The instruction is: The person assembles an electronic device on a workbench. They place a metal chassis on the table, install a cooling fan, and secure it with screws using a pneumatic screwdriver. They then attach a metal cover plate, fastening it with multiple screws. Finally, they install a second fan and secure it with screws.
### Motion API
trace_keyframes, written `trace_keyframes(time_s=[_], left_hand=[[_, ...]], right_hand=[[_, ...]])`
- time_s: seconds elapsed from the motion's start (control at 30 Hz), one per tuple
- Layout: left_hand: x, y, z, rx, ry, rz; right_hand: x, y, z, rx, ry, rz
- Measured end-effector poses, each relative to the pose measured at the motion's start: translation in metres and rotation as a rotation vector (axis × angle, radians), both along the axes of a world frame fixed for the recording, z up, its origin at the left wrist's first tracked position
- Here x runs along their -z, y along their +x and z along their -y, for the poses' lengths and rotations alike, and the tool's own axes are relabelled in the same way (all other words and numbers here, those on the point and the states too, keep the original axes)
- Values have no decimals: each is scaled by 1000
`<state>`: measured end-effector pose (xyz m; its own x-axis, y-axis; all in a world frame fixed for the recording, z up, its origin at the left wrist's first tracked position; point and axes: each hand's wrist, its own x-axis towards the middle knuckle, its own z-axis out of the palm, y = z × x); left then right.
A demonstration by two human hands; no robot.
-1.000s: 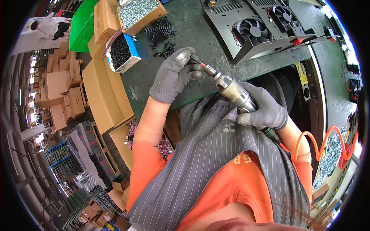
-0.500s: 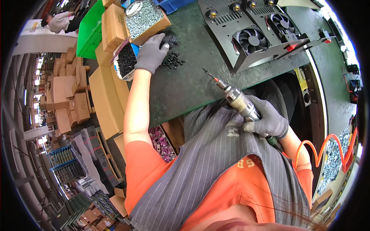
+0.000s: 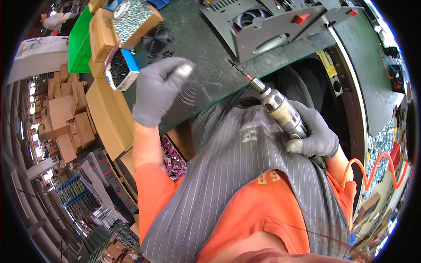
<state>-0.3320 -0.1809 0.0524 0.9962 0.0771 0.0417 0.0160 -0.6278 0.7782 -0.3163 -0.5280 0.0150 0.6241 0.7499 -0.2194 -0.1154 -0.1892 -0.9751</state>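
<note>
My gloved left hand (image 3: 160, 87) is closed over the near left part of the bench, fingers curled and thumb pressed in. Thin curved wires of a round fan guard (image 3: 188, 94), blurred by motion, show beside it, and the hand appears to grip this guard. My gloved right hand (image 3: 313, 131) is wrapped around a power screwdriver (image 3: 280, 111) in front of my apron. Its bit points up and left, near the bench edge; whether a screw sits on the tip I cannot tell. Ahead stands a black metal panel (image 3: 280, 39) with a fan (image 3: 252, 18) mounted in it.
More black wire guards (image 3: 155, 40) lie on the bench (image 3: 193, 33). Left of them stand an open box of black screws (image 3: 120, 70) and a carton of silvery screws (image 3: 133, 22). A green bin (image 3: 81, 44) is farther left. A coiled orange hose (image 3: 379, 168) hangs at right.
My left hand has come back from the guard pile toward me, bringing a wire guard. The screwdriver stays in my right hand. The view has shifted, so the bench things sit higher and more left.
</note>
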Motion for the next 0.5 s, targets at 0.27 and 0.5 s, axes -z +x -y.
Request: trace_keyframes(time_s=[0.27, 0.5], left_hand=[[-7, 1, 79, 169, 404, 194], [-15, 16, 109, 296, 558, 257]], right_hand=[[-13, -21, 33, 148, 26, -347], [-3, -20, 54, 157, -19, -166]])
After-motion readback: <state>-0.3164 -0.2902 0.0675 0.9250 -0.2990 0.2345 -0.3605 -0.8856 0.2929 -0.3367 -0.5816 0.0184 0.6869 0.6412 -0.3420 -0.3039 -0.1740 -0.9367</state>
